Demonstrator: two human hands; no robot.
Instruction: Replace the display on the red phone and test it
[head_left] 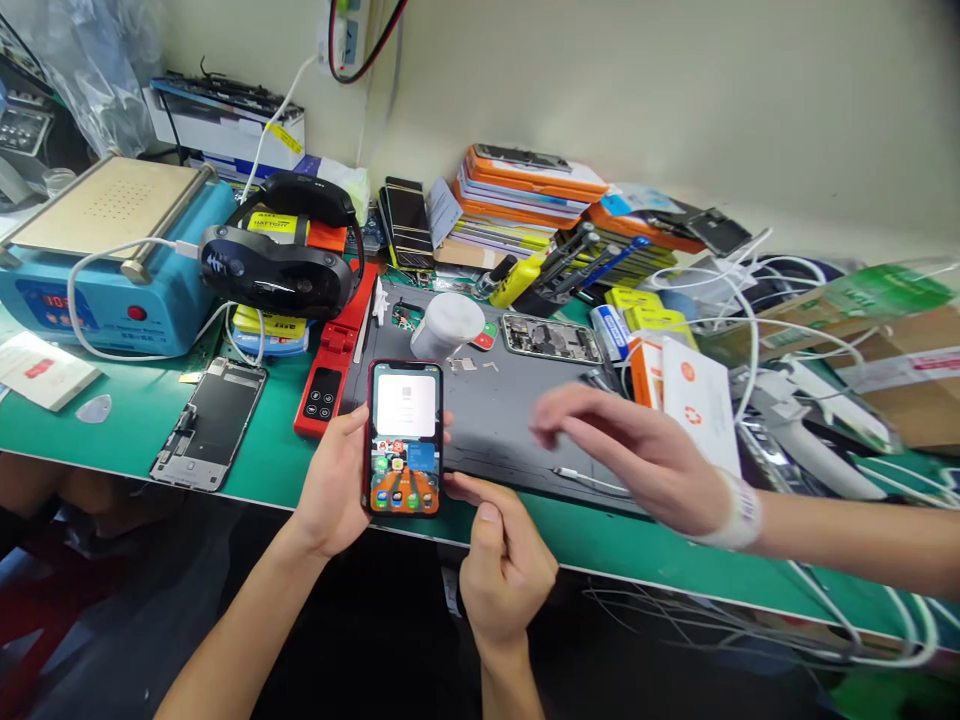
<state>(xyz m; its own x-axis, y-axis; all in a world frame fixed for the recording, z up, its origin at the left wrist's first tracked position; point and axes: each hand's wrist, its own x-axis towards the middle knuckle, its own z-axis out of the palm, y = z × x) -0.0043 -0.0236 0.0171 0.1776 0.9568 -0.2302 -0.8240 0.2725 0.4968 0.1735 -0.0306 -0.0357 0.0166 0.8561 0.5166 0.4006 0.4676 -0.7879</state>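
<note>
A smartphone (406, 440) with a dark red edge lies in my left hand (337, 480), whose fingers wrap round it from the left and behind. Its lit screen shows a white pop-up panel above rows of app icons. My right hand (508, 560) is by the phone's lower right edge, its index finger pointing toward it and the other fingers curled in. I see nothing in that hand, and whether the fingertip touches the phone is unclear. Another person's hand (637, 450), with a white wristband, reaches in from the right over the grey mat (517, 420).
On the green bench (112, 440) a removed phone screen (210, 425) lies left of a red device (322, 395). An opened phone (553, 340) and a white tub (448, 325) sit on the mat. A blue heating machine (112, 265), black headset (281, 260) and cables surround them.
</note>
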